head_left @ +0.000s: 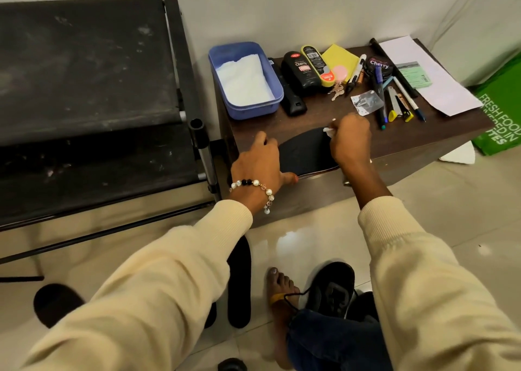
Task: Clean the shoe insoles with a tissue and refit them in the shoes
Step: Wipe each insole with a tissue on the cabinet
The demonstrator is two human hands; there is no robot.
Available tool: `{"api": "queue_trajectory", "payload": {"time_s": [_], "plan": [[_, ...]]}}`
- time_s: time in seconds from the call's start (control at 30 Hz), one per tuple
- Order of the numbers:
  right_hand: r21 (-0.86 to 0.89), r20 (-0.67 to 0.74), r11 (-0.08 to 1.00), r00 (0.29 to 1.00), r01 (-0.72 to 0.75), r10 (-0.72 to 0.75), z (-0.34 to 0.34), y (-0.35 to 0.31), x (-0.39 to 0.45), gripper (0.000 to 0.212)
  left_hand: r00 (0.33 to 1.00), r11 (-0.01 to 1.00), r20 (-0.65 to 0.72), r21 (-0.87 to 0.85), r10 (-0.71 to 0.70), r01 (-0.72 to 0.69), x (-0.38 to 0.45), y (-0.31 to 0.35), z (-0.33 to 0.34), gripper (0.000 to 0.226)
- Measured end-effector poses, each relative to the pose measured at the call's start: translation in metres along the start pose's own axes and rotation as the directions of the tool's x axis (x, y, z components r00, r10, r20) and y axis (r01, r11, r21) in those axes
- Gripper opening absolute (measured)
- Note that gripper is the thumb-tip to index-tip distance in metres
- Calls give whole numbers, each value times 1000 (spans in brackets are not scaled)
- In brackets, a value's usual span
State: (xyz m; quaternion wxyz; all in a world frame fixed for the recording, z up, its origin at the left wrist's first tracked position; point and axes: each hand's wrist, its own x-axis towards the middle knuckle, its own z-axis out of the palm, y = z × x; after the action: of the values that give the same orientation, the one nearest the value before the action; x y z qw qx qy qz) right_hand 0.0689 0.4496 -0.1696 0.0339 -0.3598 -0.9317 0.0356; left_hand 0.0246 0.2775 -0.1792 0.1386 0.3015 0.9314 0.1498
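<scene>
Blue tub (271, 108) holds white tissues (244, 81); right hand (351, 139) pinches a tissue (328, 130) on the insole (306, 154), left hand (258, 164) pressing it.

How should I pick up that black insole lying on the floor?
Pinch the insole across its narrow middle, coming from its right edge. It lies flat and long, and the left sleeve covers its left edge; the right edge faces bare floor.

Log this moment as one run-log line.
step: wiping | left hand holds insole on table | right hand rubs tissue on it
</scene>
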Motion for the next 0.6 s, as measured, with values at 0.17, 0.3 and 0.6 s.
{"api": "queue_trajectory", "payload": {"time_s": [0.17,0.3,0.6], "plan": [[-54,125,924,921,377,-369,5,-30,-9,37,1000,1000,-6,-8,-3,3,1,0,0,76],[-22,169,863,853,504,-494,7,-25,-9,41,1000,1000,-5,-11,-8,8,0,-1,0,76],[-17,24,998,998,-62,63,-1,29,-13,27,1000,1000,0,11,2,-2,0,-2,0,83]]}}
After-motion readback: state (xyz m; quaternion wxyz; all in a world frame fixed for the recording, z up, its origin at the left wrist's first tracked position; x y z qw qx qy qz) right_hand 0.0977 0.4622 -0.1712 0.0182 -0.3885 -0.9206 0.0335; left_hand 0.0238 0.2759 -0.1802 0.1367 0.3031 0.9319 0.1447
